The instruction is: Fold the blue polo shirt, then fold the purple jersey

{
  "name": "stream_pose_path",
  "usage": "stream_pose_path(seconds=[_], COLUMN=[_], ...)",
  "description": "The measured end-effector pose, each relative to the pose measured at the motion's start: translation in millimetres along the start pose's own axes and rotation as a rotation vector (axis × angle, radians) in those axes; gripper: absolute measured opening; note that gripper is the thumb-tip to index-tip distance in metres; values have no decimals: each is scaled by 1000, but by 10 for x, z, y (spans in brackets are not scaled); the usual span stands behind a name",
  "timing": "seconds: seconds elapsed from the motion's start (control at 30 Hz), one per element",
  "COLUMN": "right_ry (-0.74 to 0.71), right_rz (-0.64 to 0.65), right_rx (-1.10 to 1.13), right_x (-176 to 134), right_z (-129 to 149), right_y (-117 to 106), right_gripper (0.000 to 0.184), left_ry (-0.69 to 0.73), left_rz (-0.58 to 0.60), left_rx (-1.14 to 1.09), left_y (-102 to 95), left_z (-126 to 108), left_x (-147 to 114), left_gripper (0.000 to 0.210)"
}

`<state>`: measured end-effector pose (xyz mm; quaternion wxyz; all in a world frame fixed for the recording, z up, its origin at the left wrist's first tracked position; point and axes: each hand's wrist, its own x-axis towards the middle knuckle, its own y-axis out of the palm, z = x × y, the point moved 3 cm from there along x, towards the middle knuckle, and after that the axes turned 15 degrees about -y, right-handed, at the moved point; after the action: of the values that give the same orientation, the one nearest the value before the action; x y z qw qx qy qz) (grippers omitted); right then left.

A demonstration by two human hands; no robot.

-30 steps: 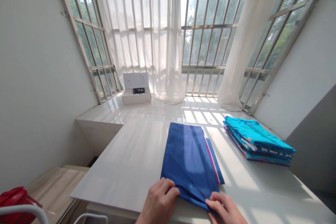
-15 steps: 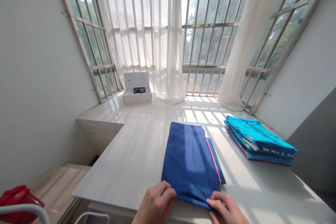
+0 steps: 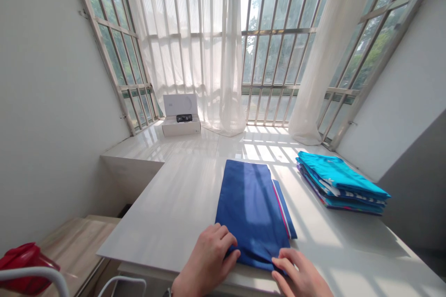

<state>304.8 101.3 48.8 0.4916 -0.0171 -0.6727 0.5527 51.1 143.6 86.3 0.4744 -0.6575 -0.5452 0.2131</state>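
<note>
A folded blue garment point(image 3: 249, 209) lies flat on the white table in front of me. A strip with white and red stripes point(image 3: 281, 209) sticks out along its right side. My left hand point(image 3: 216, 253) is at the garment's near left corner, with bent fingers on top and the thumb at the near edge, cloth between them. At the near right corner, my right hand point(image 3: 296, 269) pinches the edge between thumb and fingers. Small creases run through the cloth between both hands.
To the right rests a stack of folded clothes point(image 3: 343, 183), turquoise on top. An open white box point(image 3: 181, 127) with a black device stands by the barred window. White curtains point(image 3: 223, 55) hang behind. At lower left are a red object point(image 3: 26, 267) and a white curved bar point(image 3: 38, 273).
My left hand has shifted slightly up and right over the corner, its thumb now showing more. My right hand stays at its corner. The near edge lies a little flatter.
</note>
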Motion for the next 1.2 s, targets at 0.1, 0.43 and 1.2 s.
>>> stream_pose_path(seconds=[0.1,0.43,1.2], right_ry=[93,-95,-267], right_rz=[199,195,122], right_rx=[8,-251,-174], right_x=[289,186,-428], right_z=[62,83,29], right_y=[-20,524,224], right_gripper=[34,69,72], left_ry=[12,79,501], left_rz=[-32,86,-430], left_rx=[44,189,375], left_y=[96,244,282], left_z=[-32,172,203], left_x=[164,71,-495], left_gripper=[31,64,31])
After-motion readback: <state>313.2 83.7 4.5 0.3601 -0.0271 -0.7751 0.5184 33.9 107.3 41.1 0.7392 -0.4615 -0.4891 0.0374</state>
